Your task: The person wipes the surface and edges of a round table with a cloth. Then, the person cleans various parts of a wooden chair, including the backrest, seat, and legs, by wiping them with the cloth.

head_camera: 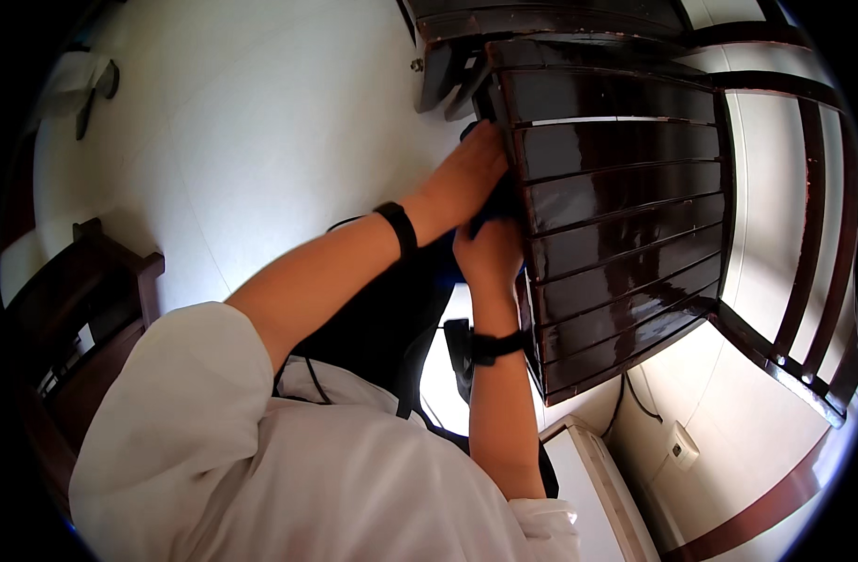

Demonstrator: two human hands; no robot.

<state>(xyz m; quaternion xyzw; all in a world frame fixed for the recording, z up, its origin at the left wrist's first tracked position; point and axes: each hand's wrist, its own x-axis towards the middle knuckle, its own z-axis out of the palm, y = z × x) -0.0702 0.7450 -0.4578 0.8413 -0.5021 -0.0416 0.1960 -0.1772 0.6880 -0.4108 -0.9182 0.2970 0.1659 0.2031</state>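
My left hand point(464, 172) reaches to the front edge of a dark, glossy wooden slatted seat point(626, 211). Dark blue cloth point(503, 200) shows beneath and beyond its fingers, and the hand seems closed over it. Nearer to me, my right hand point(491, 256) is at the same edge, its thumb apart on the left side. Its fingertips are hidden against the cloth and the seat's side, so its grip is unclear. A black band point(399, 228) circles my left wrist, another black band point(499, 345) my right.
Wooden rails point(812, 232) form the seat's back at the right. Below the seat stands a pale cabinet-like box point(597, 485), near a wall socket point(682, 446) and a dark cable point(640, 397). Another wooden chair point(120, 281) is at the left, on a pale floor point(260, 126).
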